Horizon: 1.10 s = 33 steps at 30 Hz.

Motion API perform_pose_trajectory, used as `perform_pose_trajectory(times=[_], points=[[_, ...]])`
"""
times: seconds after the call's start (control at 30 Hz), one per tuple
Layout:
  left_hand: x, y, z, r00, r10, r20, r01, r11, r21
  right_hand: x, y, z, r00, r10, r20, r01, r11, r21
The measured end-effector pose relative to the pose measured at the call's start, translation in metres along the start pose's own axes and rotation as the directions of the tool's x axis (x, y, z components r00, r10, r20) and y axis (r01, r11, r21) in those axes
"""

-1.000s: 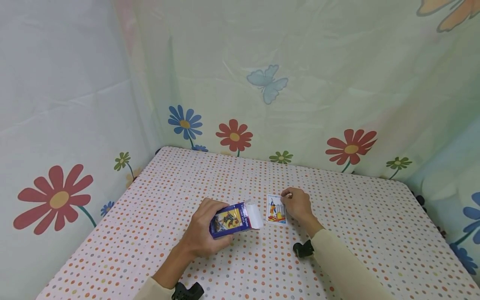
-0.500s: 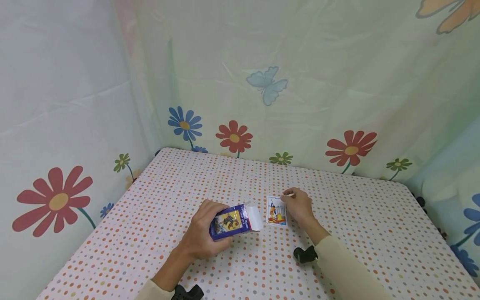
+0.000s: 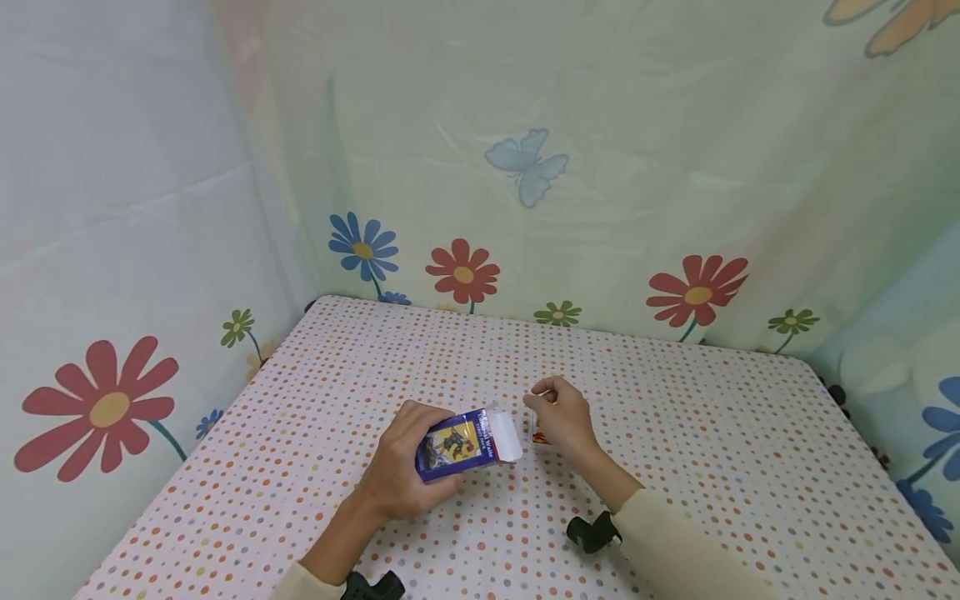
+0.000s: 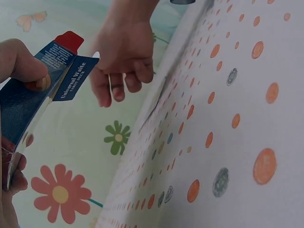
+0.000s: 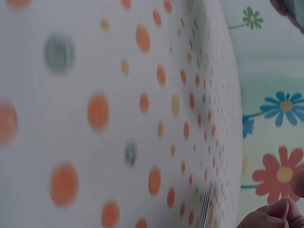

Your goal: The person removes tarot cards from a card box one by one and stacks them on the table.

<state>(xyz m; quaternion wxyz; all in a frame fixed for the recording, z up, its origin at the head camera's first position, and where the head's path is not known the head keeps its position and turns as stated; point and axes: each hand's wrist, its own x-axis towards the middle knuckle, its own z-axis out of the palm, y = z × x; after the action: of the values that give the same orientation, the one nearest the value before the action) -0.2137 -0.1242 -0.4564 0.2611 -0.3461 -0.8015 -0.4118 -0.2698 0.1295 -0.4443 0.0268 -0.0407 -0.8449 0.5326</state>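
The blue cardboard tarot box [image 3: 452, 445], white flap [image 3: 507, 437] open, is gripped by the left hand [image 3: 397, 467]. White-bordered printed cards [image 3: 538, 432] lie just right of the box; handling them seems the current step, the next move likely calling for light contact. The right hand [image 3: 566, 421] hangs above, fingers bent, its hold unclear.

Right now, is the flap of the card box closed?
No, the flap stands out open from the end of the box, which the left hand holds.
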Motion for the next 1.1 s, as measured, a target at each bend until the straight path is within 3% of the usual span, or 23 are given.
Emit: perform_pose_trajectory(times=[0.27,0.6,0.73,0.8,0.9,1.0,1.1], points=[[0.000,0.001,-0.001,1.000,0.004,-0.004,-0.004,1.000,0.007,-0.023,-0.016,0.017,1.000,-0.005,-0.010,0.006,1.000,0.031],[0.001,0.001,-0.002,1.000,0.009,-0.014,-0.009,1.000,-0.002,-0.044,-0.022,0.024,0.992,-0.095,-0.082,0.106,0.983,0.150],[0.001,0.001,-0.002,1.000,0.013,-0.018,-0.013,1.000,-0.002,-0.051,-0.022,0.025,0.980,-0.161,-0.117,0.179,0.970,0.163],[0.001,0.001,-0.002,1.000,0.015,-0.020,-0.015,1.000,-0.002,-0.054,-0.021,0.025,0.966,-0.219,-0.140,0.240,0.958,0.158],[0.001,0.001,-0.002,1.000,0.015,-0.019,-0.015,1.000,-0.004,-0.057,-0.019,0.025,0.927,-0.323,-0.189,0.347,0.931,0.115],[0.001,0.001,-0.002,1.000,0.019,-0.018,-0.019,1.000,-0.005,-0.059,-0.016,0.026,0.877,-0.419,-0.235,0.443,0.895,0.056],[0.001,0.001,-0.002,1.000,0.019,-0.017,-0.019,1.000,-0.003,-0.059,-0.014,0.026,0.809,-0.527,-0.261,0.541,0.841,-0.022]])
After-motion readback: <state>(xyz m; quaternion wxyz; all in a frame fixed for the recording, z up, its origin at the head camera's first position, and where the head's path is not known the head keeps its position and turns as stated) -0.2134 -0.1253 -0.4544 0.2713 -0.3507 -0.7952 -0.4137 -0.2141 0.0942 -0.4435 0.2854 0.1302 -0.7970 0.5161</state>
